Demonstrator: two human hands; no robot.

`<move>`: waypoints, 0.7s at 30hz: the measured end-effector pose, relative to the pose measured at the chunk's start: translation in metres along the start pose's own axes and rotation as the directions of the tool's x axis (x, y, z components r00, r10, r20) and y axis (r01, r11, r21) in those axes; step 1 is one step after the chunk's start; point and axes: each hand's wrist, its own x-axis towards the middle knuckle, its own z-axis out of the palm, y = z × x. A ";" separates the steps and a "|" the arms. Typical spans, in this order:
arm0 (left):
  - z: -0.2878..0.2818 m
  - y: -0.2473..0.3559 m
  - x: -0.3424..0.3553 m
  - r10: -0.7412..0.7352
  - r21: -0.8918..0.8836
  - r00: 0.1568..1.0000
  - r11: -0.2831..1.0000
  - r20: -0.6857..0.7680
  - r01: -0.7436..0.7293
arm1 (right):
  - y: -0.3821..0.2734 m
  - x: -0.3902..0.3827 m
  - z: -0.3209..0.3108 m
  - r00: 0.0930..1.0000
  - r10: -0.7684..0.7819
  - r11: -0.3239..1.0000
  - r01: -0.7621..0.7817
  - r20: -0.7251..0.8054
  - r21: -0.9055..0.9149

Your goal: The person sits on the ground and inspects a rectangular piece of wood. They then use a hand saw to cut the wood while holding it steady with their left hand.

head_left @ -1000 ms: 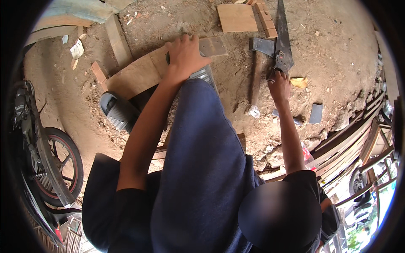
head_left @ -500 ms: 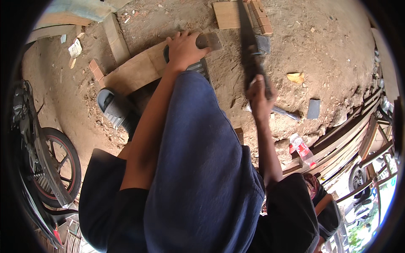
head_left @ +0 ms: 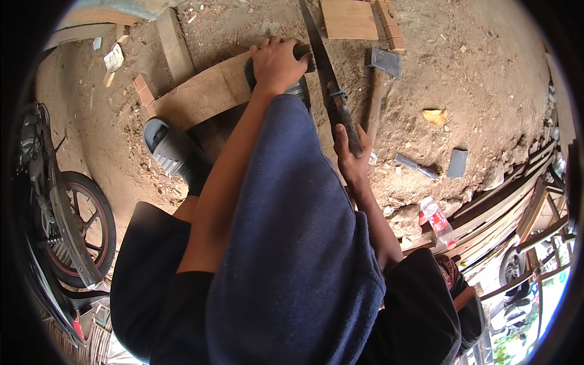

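My right hand (head_left: 353, 153) is closed around the grip of a handsaw (head_left: 319, 53), whose dark blade runs up and slightly left, beside the plank's right end. My left hand (head_left: 278, 66) bears down on that end of the wooden plank (head_left: 204, 91), its fingers over the far edge and its thumb toward the blade. A sandal (head_left: 294, 89) on my right foot shows partly beneath this hand. The other sandal (head_left: 165, 146) stands by the plank's left part. Where teeth and wood meet is too small to make out.
An axe-like tool (head_left: 384, 62) with a wooden handle lies right of the saw. Beyond are a flat board (head_left: 348, 19) and wooden blocks (head_left: 391, 27). A chisel (head_left: 416, 165), a dark flat piece (head_left: 457, 163) and a plastic bottle (head_left: 437, 220) lie rightward. A motorcycle (head_left: 67, 225) stands left.
My right hand has brought the saw left and nearer, up beside the plank's end, uncovering the axe-like tool's handle. My left hand stays on the plank; the view has shifted slightly.
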 end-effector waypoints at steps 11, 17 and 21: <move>0.002 0.010 0.005 -0.067 0.073 0.998 0.995 0.002 0.067 | -0.013 -0.006 -0.015 1.000 0.022 0.998 -0.022 0.004 -0.053; -0.001 0.010 0.005 -0.082 0.070 0.997 0.994 0.009 0.081 | -0.013 -0.020 -0.023 0.998 0.058 0.995 -0.057 0.018 -0.078; -0.002 0.013 0.006 -0.135 0.121 0.988 0.985 0.081 0.125 | -0.013 -0.024 -0.026 0.998 0.065 0.991 -0.062 0.017 -0.119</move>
